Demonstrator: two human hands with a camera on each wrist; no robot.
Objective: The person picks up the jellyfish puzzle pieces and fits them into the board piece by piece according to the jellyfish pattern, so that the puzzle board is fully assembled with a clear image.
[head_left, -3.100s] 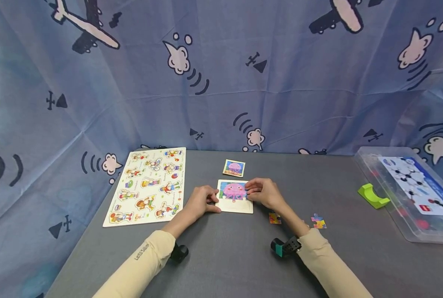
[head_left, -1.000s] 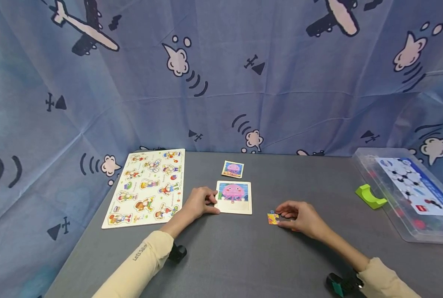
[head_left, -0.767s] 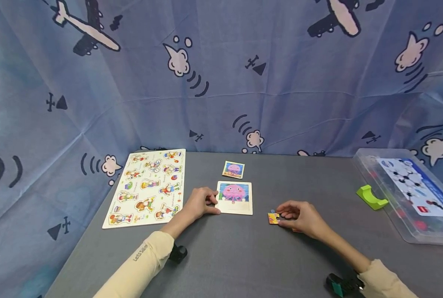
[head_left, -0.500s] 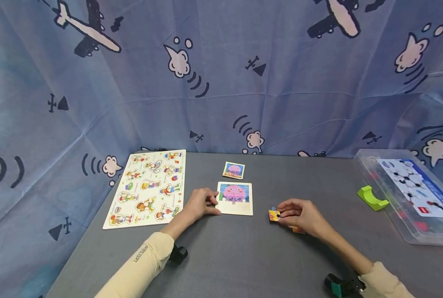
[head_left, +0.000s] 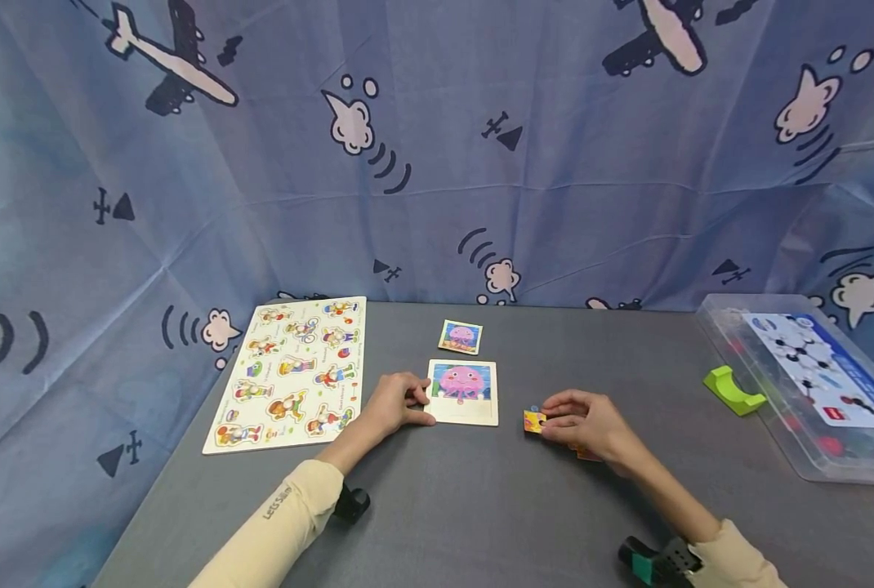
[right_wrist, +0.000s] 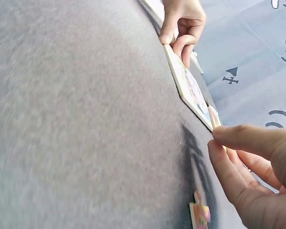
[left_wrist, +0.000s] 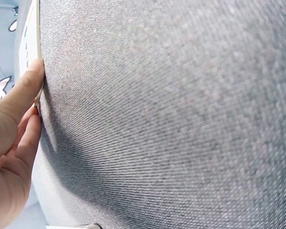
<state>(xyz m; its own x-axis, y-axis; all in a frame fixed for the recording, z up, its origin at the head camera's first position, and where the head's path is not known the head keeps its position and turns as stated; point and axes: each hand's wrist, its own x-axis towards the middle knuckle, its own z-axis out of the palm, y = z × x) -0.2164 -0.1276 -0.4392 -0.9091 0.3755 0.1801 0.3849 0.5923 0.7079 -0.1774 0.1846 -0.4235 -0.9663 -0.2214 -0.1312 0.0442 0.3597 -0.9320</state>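
My left hand [head_left: 396,402] grips the left edge of a square wooden puzzle tray [head_left: 474,412], thumb near its front corner. A pink octopus picture fills the tray's upper part; a bare wood strip shows below. To the right, my right hand [head_left: 587,425] pinches a yellow-orange jigsaw piece [head_left: 533,421] between thumb and fingers. In the right wrist view this piece [right_wrist: 213,114] is raised, with the hand's shadow on the table beneath. A second jigsaw piece [right_wrist: 199,213] lies on the table, partly covered by the right hand in the head view.
Behind the tray lies a small octopus picture card [head_left: 461,336]. A large board of printed figures [head_left: 290,371] lies at the left. On the right are a green arched block [head_left: 733,390] and a clear plastic case [head_left: 797,453]. A patterned blue curtain [head_left: 437,163] hangs behind the table.
My right hand has left the tray's right edge, moved right and nearer, and picked up a jigsaw piece, now shifted slightly left. The left hand keeps its place on the tray.
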